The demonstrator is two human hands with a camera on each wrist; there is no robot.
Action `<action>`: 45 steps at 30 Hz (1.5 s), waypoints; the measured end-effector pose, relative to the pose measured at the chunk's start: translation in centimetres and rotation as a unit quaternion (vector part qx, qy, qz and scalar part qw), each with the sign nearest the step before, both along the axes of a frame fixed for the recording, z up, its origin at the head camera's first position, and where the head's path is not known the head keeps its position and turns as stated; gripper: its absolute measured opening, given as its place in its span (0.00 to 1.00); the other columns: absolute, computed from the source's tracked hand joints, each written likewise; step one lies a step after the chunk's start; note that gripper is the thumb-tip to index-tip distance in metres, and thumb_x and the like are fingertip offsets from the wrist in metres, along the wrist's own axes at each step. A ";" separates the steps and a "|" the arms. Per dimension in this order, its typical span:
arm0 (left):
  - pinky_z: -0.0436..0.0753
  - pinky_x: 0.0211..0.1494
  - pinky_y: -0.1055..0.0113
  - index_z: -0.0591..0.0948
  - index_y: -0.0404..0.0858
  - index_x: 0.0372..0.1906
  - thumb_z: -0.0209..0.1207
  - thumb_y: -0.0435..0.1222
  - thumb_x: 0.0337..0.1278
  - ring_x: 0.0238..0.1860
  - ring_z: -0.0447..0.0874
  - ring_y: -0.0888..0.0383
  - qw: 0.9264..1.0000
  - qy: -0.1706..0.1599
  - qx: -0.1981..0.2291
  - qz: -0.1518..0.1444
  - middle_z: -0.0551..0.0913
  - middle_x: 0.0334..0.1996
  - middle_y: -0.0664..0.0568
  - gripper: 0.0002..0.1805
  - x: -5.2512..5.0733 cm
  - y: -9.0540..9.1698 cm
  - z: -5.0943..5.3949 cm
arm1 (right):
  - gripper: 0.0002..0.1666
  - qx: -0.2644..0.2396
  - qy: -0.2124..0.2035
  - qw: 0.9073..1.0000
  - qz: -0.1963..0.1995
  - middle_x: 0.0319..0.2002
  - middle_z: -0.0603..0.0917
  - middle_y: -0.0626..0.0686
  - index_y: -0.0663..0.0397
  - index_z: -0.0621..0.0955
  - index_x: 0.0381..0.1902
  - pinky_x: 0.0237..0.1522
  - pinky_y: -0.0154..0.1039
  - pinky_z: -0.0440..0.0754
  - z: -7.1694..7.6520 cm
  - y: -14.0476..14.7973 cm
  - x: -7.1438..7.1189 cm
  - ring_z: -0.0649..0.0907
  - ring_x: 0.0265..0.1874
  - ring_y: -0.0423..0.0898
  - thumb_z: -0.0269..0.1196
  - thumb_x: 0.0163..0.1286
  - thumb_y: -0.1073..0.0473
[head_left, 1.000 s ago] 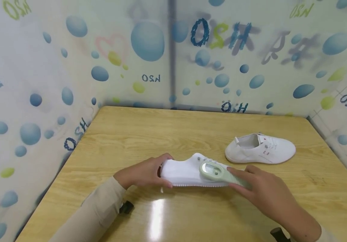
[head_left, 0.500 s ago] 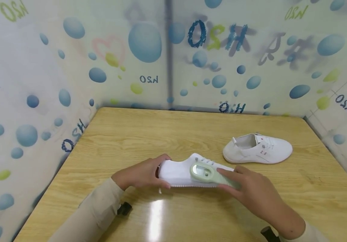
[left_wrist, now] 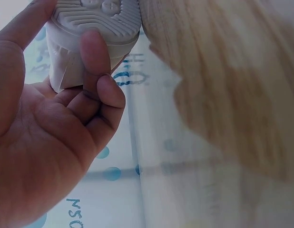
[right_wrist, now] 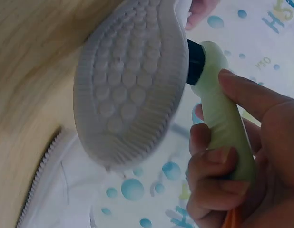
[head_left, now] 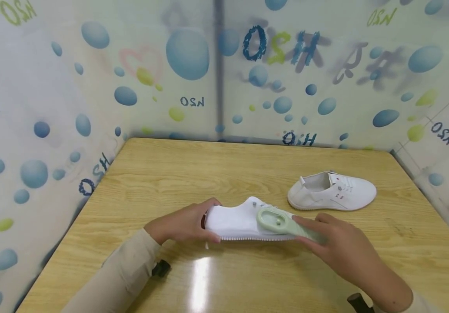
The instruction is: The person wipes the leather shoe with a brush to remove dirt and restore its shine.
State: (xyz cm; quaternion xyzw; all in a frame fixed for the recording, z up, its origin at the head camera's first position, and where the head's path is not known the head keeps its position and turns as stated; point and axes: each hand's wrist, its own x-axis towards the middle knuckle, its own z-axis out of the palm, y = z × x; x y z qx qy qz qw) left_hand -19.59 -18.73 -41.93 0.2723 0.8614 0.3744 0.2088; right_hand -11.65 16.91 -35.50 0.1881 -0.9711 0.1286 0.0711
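A white lace-up shoe (head_left: 230, 222) is held above the table, toe to the right. My left hand (head_left: 181, 222) grips its heel; in the left wrist view, bent fingers lie against the heel and ridged sole (left_wrist: 102, 19). My right hand (head_left: 345, 245) holds a pale green brush (head_left: 272, 220) by its handle, the head lying on the shoe's side near the laces. From the right wrist, the dark bristles (right_wrist: 195, 61) meet the shoe's side, beside its dotted sole (right_wrist: 128, 76). Fingers wrap the handle, and something orange (right_wrist: 233, 219) shows below the fist.
A second white shoe (head_left: 351, 194) stands on the wooden table (head_left: 193, 169) behind my right hand, toe pointing right. Walls (head_left: 150, 108) printed with blue and green bubbles enclose the table at the back and sides. Small dark objects (head_left: 161, 268) sit beside both wrists.
The right hand has slid the brush left along the shoe toward the heel, then back right toward the toe. The left hand and the shoe stay nearly in place.
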 end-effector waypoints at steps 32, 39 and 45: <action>0.79 0.46 0.64 0.67 0.47 0.62 0.75 0.51 0.48 0.41 0.79 0.59 1.000 -0.008 0.012 -0.002 0.80 0.45 0.53 0.39 0.0 -0.2 -0.3 | 0.25 0.002 -0.011 1.000 -0.018 0.31 0.77 0.39 0.33 0.83 0.59 0.23 0.31 0.64 0.2 1.2 0.6 0.65 0.20 0.34 0.69 0.64 0.41; 0.80 0.45 0.64 0.67 0.46 0.63 0.75 0.50 0.48 0.41 0.80 0.59 1.000 -0.013 0.014 -0.003 0.81 0.45 0.54 0.39 0.0 0.0 -0.1 | 0.24 0.005 0.022 0.999 0.023 0.31 0.77 0.40 0.31 0.85 0.56 0.23 0.30 0.66 -0.8 -2.1 0.3 0.67 0.21 0.33 0.72 0.60 0.43; 0.80 0.43 0.66 0.68 0.46 0.62 0.75 0.49 0.49 0.39 0.80 0.60 1.000 -0.007 0.015 -0.007 0.82 0.43 0.55 0.38 0.0 0.1 0.0 | 0.25 0.011 0.080 0.995 0.062 0.29 0.76 0.41 0.31 0.86 0.54 0.21 0.31 0.67 -1.8 -4.7 -0.3 0.67 0.19 0.34 0.73 0.57 0.42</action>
